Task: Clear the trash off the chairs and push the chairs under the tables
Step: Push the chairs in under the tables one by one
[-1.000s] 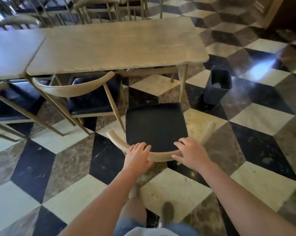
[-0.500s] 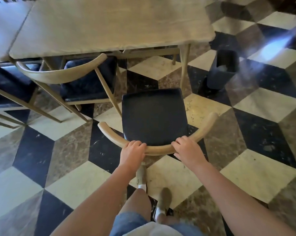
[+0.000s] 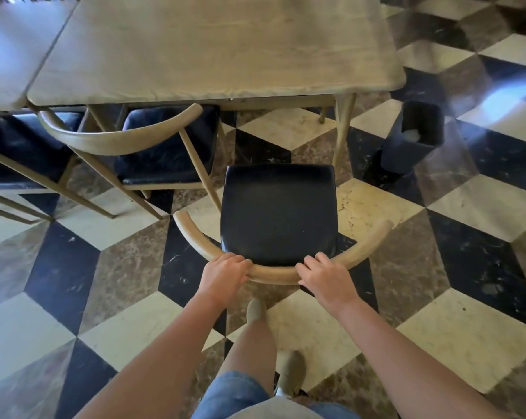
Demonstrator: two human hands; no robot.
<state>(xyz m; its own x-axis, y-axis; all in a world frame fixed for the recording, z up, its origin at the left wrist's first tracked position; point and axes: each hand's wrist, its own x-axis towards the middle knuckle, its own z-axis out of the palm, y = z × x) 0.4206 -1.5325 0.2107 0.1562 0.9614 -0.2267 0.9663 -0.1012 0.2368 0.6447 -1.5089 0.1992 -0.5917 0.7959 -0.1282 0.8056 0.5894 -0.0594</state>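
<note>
Fingers first: on the left hand (image 3: 225, 275) the fingers (image 3: 240, 261) are pressed together and curled over the top of the curved wooden backrest (image 3: 273, 272), thumb hidden underneath. Right hand (image 3: 326, 278) is doing the same a bit further along the rail, fingers (image 3: 314, 260) close together and hooked over the front edge, thumb also out of sight. So both hands are wrapped around that rail, low centre of the frame.

The chair (image 3: 278, 213) itself has a dark seat with nothing lying on it, and it sits out on the checkered floor (image 3: 119, 267), its front edge just short of the table (image 3: 213, 46) and next to the table's right front leg (image 3: 343, 128). It's not under the table.

Compared with half a second ago, the seat's front edge sits nearer that table leg and the grip looks unchanged. A second ago the camera was further back, showing more tables and chairs at the top.

To the left, a second chair (image 3: 165, 146) is partly tucked under the tabletop, its seat half covered. A third chair (image 3: 23, 152) is cut off at the left edge. On the right there's a dark bin (image 3: 412, 137) with something pale inside, too blurry to identify. The pushed chair's legs are hidden beneath its seat.
</note>
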